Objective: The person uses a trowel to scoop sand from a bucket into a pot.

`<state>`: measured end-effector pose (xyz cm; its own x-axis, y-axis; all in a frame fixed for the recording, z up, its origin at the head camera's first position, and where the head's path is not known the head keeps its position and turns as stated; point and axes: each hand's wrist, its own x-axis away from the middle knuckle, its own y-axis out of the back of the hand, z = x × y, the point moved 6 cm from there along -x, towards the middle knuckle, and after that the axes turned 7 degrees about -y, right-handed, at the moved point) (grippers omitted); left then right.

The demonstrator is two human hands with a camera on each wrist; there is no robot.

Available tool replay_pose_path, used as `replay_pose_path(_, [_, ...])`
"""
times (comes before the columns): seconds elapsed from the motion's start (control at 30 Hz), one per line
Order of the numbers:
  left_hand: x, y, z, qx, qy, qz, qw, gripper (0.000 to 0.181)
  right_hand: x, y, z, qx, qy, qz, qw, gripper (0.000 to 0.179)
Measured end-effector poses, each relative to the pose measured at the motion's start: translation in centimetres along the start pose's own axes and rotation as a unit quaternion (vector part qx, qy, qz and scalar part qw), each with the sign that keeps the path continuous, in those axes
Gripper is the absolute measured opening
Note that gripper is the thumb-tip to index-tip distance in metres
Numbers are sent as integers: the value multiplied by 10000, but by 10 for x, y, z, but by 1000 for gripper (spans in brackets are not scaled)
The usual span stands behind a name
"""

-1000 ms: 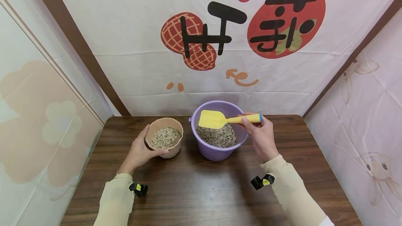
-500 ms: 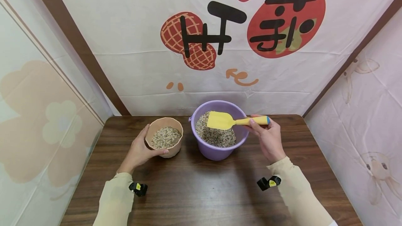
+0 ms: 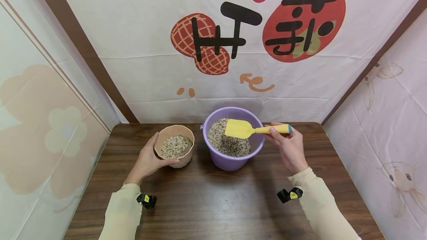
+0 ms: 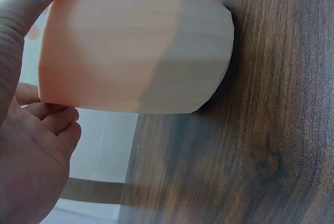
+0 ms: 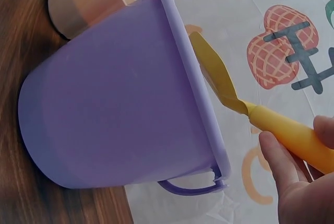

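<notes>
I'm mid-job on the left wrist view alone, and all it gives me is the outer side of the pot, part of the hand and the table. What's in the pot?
Observer: The head view shows a speckled, grainy material inside the pot, below its rim.
Operator: Thanks. Any tool being held?
Observer: Yes, the right hand holds a yellow scoop.
Operator: Where is that, exactly?
Observer: Its blade is over the opening of a purple bucket.
</notes>
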<state>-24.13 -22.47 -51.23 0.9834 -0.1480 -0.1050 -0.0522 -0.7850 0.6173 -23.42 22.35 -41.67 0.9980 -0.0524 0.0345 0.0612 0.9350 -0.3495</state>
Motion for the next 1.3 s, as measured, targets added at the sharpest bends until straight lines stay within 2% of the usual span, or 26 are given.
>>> replay_pose_path(0.2, [0, 1, -2, -110, -153, -44, 9998, 139, 0, 3, 0, 116, -9, 5, 9999, 51])
replay_pose_path(0.33, [-1, 4, -9, -269, -350, -163, 9989, 136, 1, 3, -1, 234, -44, 24, 9997, 51])
replay_pose_path(0.47, [-2, 6, -25, -362, -518, -225, 9977, 130, 2, 5, -2, 289, -39, 43, 9996, 50])
replay_pose_path(0.6, [-4, 7, -44, -255, -696, -298, 9968, 122, 1, 6, -3, 284, -37, 65, 9996, 53])
replay_pose_path(0.73, [-9, 7, -58, -165, -956, -428, 9944, 111, 1, 7, -4, 304, -62, 50, 9995, 55])
replay_pose_path(0.9, [-15, 3, -72, -150, -1232, -435, 9913, 106, 1, 7, -3, 334, -72, 32, 9994, 54])
replay_pose_path(1.07, [-23, -3, -91, -198, -1524, -576, 9864, 96, 1, 7, -3, 338, -82, 34, 9994, 52])
replay_pose_path(1.17, [-28, -10, -101, -119, -1511, -453, 9874, 96, 1, 7, -3, 331, -71, 37, 9994, 51])
replay_pose_path(1.3, [-33, -24, -110, 43, -1286, 83, 9917, 109, 1, 6, -3, 343, -49, 52, 9994, 52])
